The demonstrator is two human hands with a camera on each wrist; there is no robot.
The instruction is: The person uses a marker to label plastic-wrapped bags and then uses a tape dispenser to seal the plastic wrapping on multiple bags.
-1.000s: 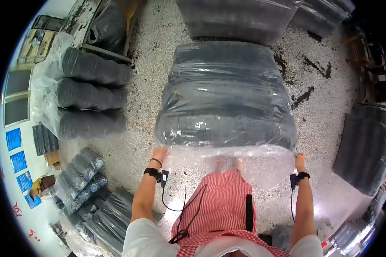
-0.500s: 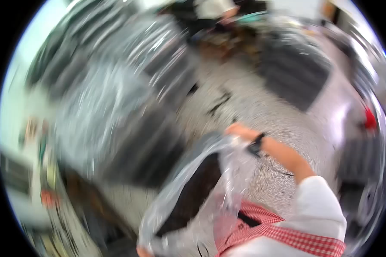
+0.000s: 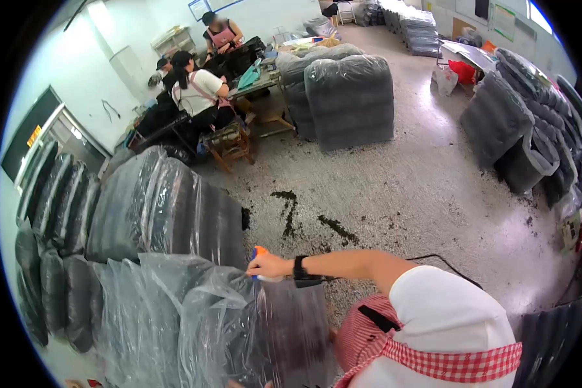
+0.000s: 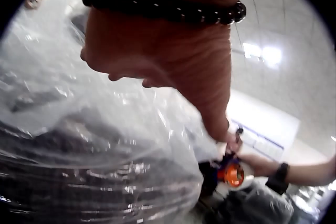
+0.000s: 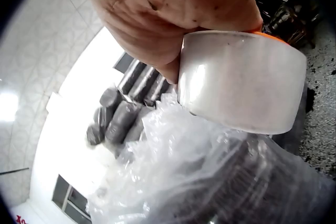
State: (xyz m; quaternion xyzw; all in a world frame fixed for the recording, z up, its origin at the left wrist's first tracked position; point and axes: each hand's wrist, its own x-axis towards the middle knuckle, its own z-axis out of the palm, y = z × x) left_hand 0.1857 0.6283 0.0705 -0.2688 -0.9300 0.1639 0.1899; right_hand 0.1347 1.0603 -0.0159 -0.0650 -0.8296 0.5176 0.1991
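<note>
My right hand (image 3: 270, 266) grips an orange and blue tape dispenser (image 3: 260, 250) above a plastic-wrapped dark bundle (image 3: 291, 323). In the right wrist view, its wide roll of clear tape (image 5: 241, 82) sits under the palm. Loose clear plastic (image 3: 155, 304) spreads over the bundle's left part. The left wrist view has my left hand (image 4: 163, 61) over that plastic, thumb pointing toward the dispenser and finger ends mostly hidden; I cannot tell whether it grips the film. Only bits of this hand show at the head view's bottom edge.
Large wrapped bundles (image 3: 168, 207) stand just beyond on the left, more (image 3: 352, 100) at the back. Several people sit around a work table (image 3: 258, 84) with a wooden stool (image 3: 229, 145) nearby. Stacked bundles (image 3: 498, 119) line the right side. Dark scraps (image 3: 336, 227) litter the speckled floor.
Both hands were at the bundle's plastic; half a second ago they held its bag mouth wide. Now the loose plastic lies over the bundle, the right hand above it with the dispenser. The head has turned.
</note>
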